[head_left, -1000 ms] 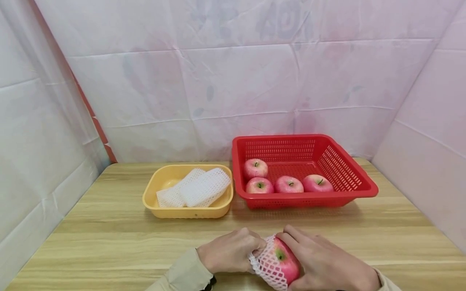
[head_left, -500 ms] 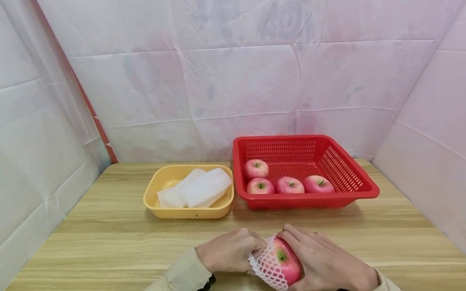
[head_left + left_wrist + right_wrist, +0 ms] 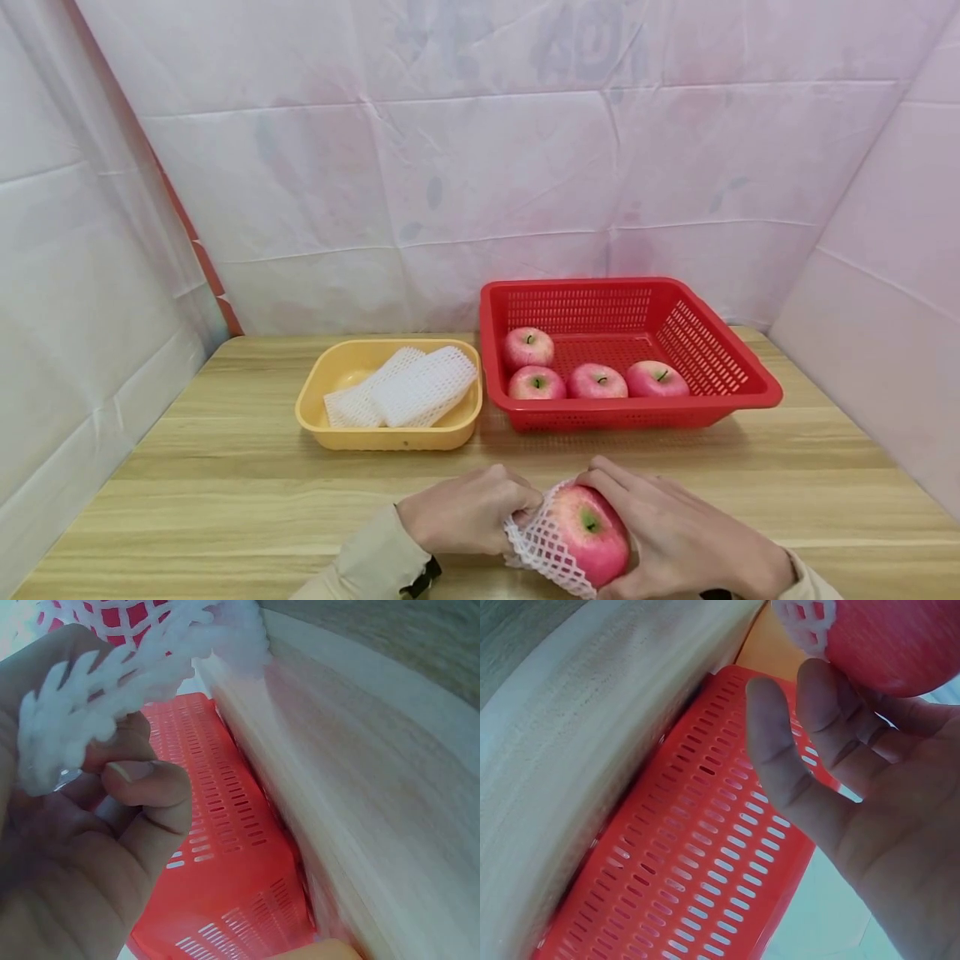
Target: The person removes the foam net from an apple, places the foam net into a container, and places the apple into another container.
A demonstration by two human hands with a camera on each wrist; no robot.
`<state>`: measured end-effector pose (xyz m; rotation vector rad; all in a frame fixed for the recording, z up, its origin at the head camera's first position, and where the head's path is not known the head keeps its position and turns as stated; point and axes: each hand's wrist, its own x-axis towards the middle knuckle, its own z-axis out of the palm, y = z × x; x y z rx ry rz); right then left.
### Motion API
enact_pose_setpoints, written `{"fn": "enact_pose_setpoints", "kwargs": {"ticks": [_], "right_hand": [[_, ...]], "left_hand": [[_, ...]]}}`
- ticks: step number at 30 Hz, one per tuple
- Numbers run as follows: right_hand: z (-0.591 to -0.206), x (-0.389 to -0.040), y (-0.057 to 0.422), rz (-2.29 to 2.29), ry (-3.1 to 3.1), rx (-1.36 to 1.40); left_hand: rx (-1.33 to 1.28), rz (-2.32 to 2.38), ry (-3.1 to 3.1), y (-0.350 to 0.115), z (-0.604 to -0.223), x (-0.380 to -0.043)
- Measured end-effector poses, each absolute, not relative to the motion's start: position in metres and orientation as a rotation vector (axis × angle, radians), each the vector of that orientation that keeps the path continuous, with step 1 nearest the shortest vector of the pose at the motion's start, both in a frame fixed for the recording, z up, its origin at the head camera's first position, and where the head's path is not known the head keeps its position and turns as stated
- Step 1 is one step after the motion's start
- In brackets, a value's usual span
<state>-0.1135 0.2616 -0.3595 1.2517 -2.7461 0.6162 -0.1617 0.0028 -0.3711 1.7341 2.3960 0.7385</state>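
Observation:
At the front of the table, an apple [image 3: 600,546] sits partly inside a white foam net [image 3: 546,550], its stem end bare. My left hand [image 3: 474,510] grips the net's open edge from the left; in the left wrist view the foam net [image 3: 101,694] bunches over curled fingers. From the right, my right hand [image 3: 675,533] holds the apple, fingers over its far side and thumb at the near side. The right wrist view has the apple [image 3: 900,645] resting against curved fingers, with a strip of net on it.
Behind the hands, a yellow tray [image 3: 318,421] holds folded foam nets [image 3: 423,387]. To its right stands a red slotted basket [image 3: 720,358] with several apples [image 3: 596,382] along its near and left sides. White cloth [image 3: 480,183] hangs around the wooden table [image 3: 247,500].
The apple has shifted slightly right and turned, with more of it bare of the net. My left hand has drawn a little to the left; the tray and basket stay put.

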Motion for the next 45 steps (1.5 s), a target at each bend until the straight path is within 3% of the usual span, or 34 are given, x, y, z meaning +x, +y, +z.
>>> {"fn": "enact_pose_setpoints", "kwargs": {"ticks": [15, 24, 45], "right_hand": [[-0.354, -0.115, 0.263, 0.743, -2.742, 1.270], [-0.353, -0.116, 0.267, 0.759, -2.797, 1.219], [-0.355, -0.120, 0.270, 0.713, -2.816, 1.225]], "left_hand": [[1.738, 0.612, 2.472, -0.003, -0.367, -0.163], [1.603, 0.650, 2.483, -0.013, -0.360, -0.168], [1.679, 0.626, 2.637, -0.039, -0.337, -0.181]]}}
